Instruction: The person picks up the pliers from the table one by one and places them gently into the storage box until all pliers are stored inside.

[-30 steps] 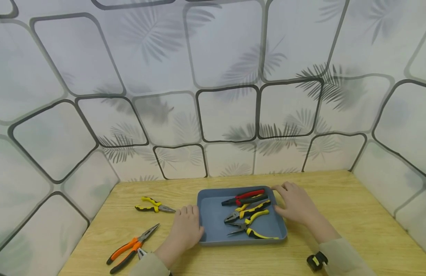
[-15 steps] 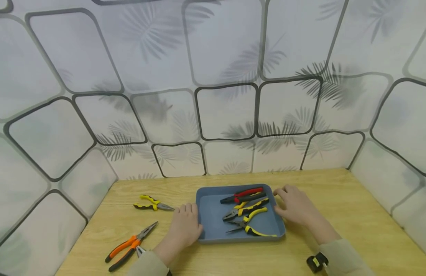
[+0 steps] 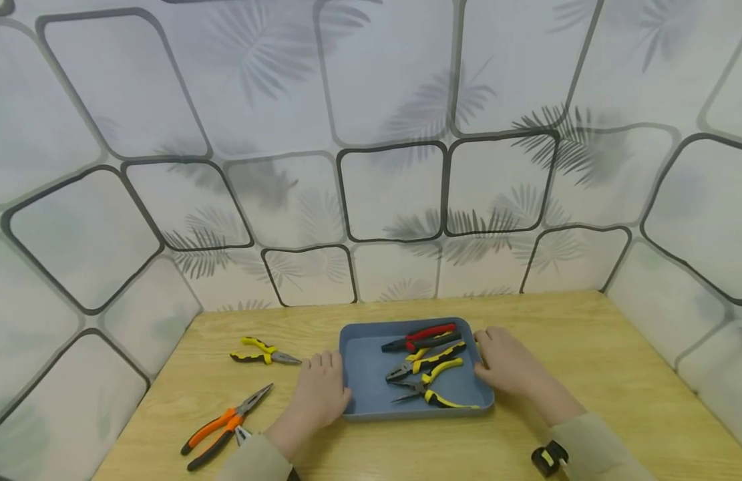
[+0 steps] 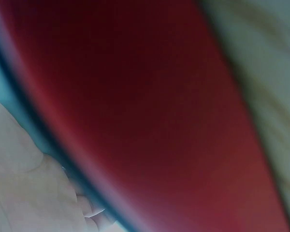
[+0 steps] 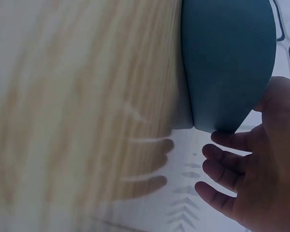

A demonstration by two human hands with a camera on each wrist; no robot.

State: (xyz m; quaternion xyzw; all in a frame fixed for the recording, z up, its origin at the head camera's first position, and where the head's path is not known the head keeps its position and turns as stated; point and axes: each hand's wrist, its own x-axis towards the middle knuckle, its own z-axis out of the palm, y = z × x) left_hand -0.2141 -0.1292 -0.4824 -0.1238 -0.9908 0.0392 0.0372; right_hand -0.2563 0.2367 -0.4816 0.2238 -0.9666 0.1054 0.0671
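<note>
Blue-grey rectangular tray (image 3: 361,354) on light wooden table (image 3: 563,334), between two hands. Left hand (image 3: 318,389) touching left wall; whether fingers pinch wall, cannot tell. Right hand (image 3: 507,362) at right wall, fingers slightly bent and apart, one fingertip touching corner. In tray: red-black pliers (image 3: 433,331), yellow-black blunt-nose pliers (image 3: 438,359), yellow-black needle-nose pliers (image 3: 446,369). Left on table: orange-black long-nose pliers (image 3: 230,421).

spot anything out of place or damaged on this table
The yellow-handled pliers and orange-handled pliers look out of place: they lie on the table, left of the blue tray, while other pliers overlap inside it. A metal tip shows beside the left sleeve, its remainder hidden. No damage is visible.
</note>
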